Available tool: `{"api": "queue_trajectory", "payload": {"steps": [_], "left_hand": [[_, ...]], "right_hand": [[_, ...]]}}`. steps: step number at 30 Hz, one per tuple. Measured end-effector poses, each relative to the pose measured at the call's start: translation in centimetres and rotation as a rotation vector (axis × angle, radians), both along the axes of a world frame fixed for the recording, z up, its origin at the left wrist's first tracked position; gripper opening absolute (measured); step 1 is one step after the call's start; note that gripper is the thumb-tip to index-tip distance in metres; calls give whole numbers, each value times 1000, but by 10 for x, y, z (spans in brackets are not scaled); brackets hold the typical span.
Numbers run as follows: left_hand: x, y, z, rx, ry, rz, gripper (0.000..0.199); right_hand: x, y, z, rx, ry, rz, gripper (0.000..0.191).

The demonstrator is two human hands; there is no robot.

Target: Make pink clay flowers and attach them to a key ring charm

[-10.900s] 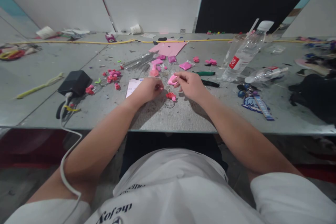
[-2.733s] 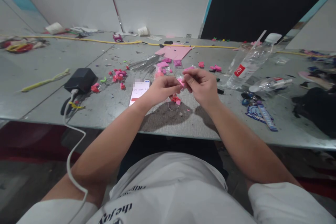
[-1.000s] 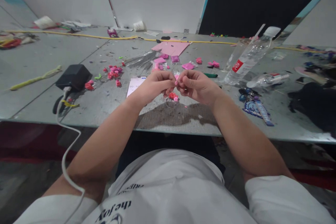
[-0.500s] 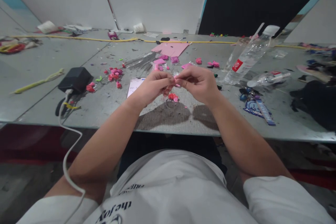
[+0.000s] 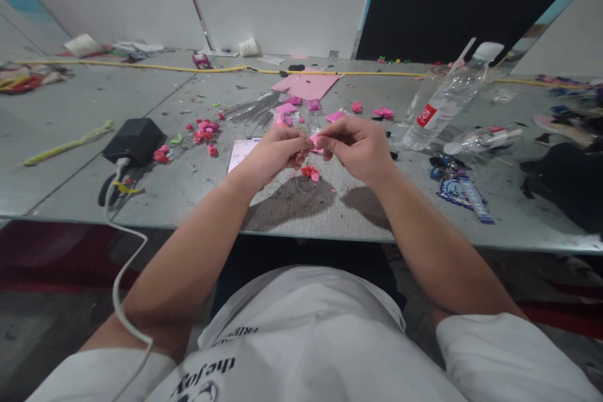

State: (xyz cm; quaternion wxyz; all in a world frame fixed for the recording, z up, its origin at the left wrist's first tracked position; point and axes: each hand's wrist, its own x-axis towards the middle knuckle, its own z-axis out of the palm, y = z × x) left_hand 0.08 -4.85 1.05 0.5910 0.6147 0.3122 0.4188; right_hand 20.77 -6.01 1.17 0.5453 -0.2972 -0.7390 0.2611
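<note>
My left hand [image 5: 283, 149] and my right hand [image 5: 358, 146] meet over the middle of the grey table, fingertips nearly touching. A small pink piece [image 5: 315, 140] shows between them, pinched by my right thumb and forefinger. The fingers of my left hand are curled together; what they hold is too small to make out. Just below the hands lies a red and pink flower-like cluster [image 5: 309, 173] on the table. Behind the hands are a pink packet [image 5: 313, 105] and a pink sheet [image 5: 308, 85]. A lit phone [image 5: 241, 151] lies partly under my left hand.
A black adapter [image 5: 133, 140] with a white cable [image 5: 123, 276] sits at the left, near red-pink clusters [image 5: 206, 130]. At the right stand a clear bottle [image 5: 445, 100] and cup; another bottle [image 5: 485, 139] lies beside a blue-white charm [image 5: 456, 193]. A yellow cord [image 5: 179, 69] crosses the back.
My hands have drawn slightly apart at the fingertips, so more pink shows between them. The view has shifted very slightly.
</note>
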Motion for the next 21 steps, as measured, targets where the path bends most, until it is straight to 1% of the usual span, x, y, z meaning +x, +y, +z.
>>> {"api": "queue_trajectory", "payload": {"steps": [2, 6, 9, 15, 21], "left_hand": [[0, 0, 1, -24, -26, -22, 20], [1, -3, 4, -92, -145, -72, 14], [1, -3, 5, -92, -149, -50, 18], [1, 0, 4, -103, -139, 19, 21], [-1, 0, 3, -88, -103, -32, 14]], "right_hand": [[1, 2, 0, 69, -27, -27, 38], [4, 6, -1, 303, -141, -95, 25], [5, 8, -4, 397, -175, -131, 20], [5, 10, -7, 451, -242, -97, 21], [6, 11, -9, 410, -240, -108, 21]]}}
